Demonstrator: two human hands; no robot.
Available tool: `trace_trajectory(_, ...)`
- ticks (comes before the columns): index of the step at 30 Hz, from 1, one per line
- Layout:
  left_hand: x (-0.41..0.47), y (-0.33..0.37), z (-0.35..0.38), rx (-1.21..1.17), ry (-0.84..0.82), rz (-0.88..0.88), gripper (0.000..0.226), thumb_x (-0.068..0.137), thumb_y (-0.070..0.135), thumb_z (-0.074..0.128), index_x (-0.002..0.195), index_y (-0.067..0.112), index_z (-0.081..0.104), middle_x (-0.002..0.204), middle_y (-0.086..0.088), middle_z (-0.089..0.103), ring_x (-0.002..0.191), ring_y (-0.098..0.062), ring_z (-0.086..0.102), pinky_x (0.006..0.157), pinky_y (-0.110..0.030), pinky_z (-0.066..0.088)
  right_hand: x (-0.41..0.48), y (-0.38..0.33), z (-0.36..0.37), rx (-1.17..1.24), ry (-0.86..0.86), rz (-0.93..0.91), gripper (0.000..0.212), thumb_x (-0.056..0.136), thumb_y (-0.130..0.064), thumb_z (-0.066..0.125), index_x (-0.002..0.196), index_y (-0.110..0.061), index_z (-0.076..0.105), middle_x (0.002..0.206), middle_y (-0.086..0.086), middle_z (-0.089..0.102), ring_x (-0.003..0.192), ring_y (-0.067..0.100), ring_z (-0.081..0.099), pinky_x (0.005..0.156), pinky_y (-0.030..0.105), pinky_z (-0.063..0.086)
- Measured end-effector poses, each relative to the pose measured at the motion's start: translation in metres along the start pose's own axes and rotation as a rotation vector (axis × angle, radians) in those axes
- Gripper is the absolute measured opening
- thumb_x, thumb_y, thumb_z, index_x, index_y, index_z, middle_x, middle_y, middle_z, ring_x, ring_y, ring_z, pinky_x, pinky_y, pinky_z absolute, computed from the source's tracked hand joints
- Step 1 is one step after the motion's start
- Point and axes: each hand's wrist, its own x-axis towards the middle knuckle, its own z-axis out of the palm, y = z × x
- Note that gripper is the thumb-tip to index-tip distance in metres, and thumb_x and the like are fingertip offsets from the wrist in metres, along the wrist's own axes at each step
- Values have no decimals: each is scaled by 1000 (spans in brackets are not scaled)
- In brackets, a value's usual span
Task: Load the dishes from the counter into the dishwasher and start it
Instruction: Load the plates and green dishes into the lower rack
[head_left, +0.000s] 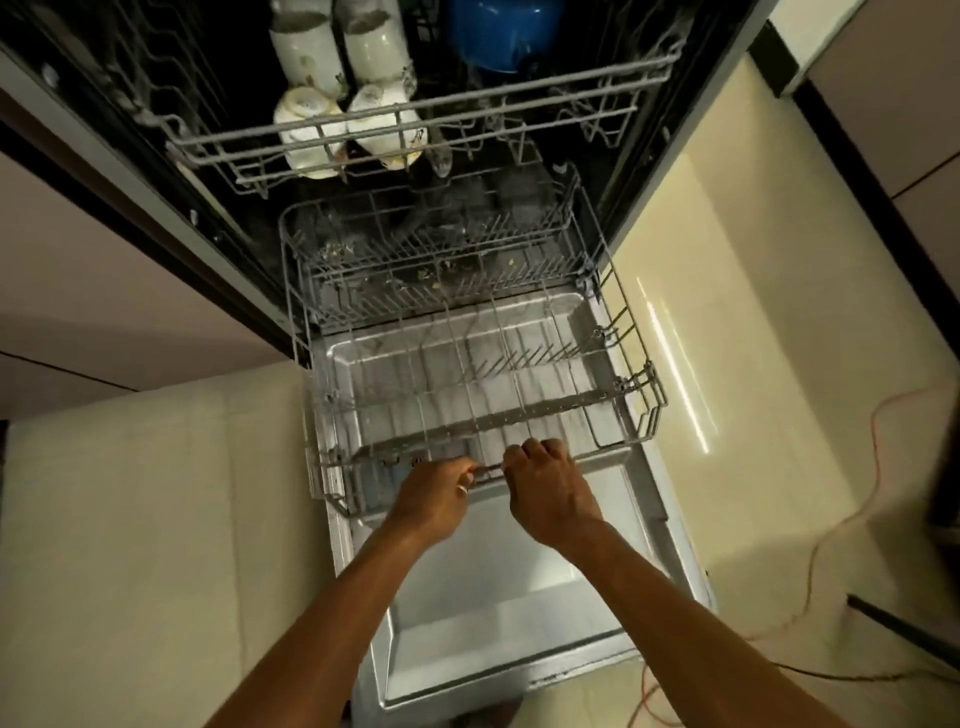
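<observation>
This is a home kitchen. A dishwasher is built in under the counter line, its door folded down flat over the floor, which is laid in pale cream tiles. Plain light cabinet fronts with dark trim stand on either side of the machine. Its lower rack, of grey wire, is drawn out over the open door. The upper rack carries household crockery: white patterned cups set upside down and a blue mug. An orange cable trails loosely over the tiles at the right side.
</observation>
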Motion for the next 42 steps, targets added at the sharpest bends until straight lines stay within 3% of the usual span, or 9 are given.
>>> trace_trajectory(4,-26,-3,22,-71,-75,-56,30,105,22,48,125,32,68,115,2,71,93,-15,65,73,-24,50,-38,-3,6,37,-48,16,26,102,-21,39,120,-14,58,115,8,61,113,30,52,102,40,42)
trace_trajectory(10,-65,-5,44,-82,-151,-49,29,105,21,48,123,30,68,111,1,72,91,-16,63,74,-24,45,-80,1,29,-15,-94,27,33,99,-25,33,113,-14,61,107,8,66,102,31,56,97,41,46)
trace_trajectory(16,-86,-9,56,-134,-180,-68,33,105,19,46,129,31,66,102,-3,72,64,-7,54,52,-14,33,-99,4,43,-14,-112,28,46,97,-32,20,110,-16,61,103,4,66,100,29,60,94,41,47)
trace_trajectory(19,-92,-8,57,-133,-155,-83,34,105,19,46,131,30,65,110,-3,72,74,-12,58,61,-17,39,-104,0,33,-9,-55,39,26,100,-27,45,104,-13,67,95,8,70,92,32,63,86,43,53)
trace_trajectory(21,-96,-9,56,-133,-120,-97,34,105,21,46,133,27,64,120,-3,71,94,-19,64,79,-24,48,-104,-2,27,-39,-53,17,24,101,-26,51,104,-11,69,96,10,71,93,33,65,86,43,53)
trace_trajectory(27,-109,-42,55,29,-63,-153,38,102,26,48,138,22,57,140,-2,59,130,-23,53,107,-39,46,-94,-6,21,-115,-143,-26,41,107,-34,31,116,-13,65,111,8,70,108,28,63,102,40,45)
trace_trajectory(30,-117,-65,51,222,-42,-210,48,102,32,46,149,24,44,156,-4,42,149,-26,28,121,-44,28,-93,-9,20,-136,-158,-29,42,107,-34,30,116,-13,64,112,8,70,110,28,63,106,42,43)
trace_trajectory(35,-128,-95,47,396,-35,-231,53,101,35,43,153,25,37,165,-3,26,155,-30,10,124,-50,14,-92,-12,18,-144,-178,-38,42,107,-33,28,115,-12,64,109,8,71,108,27,64,109,43,41)
trace_trajectory(42,-132,-111,41,398,-67,-284,53,102,29,42,155,31,33,155,7,43,151,-19,24,123,-46,19,-94,-11,13,-196,-170,-74,46,108,-37,24,112,-14,64,100,5,73,94,25,69,94,37,48)
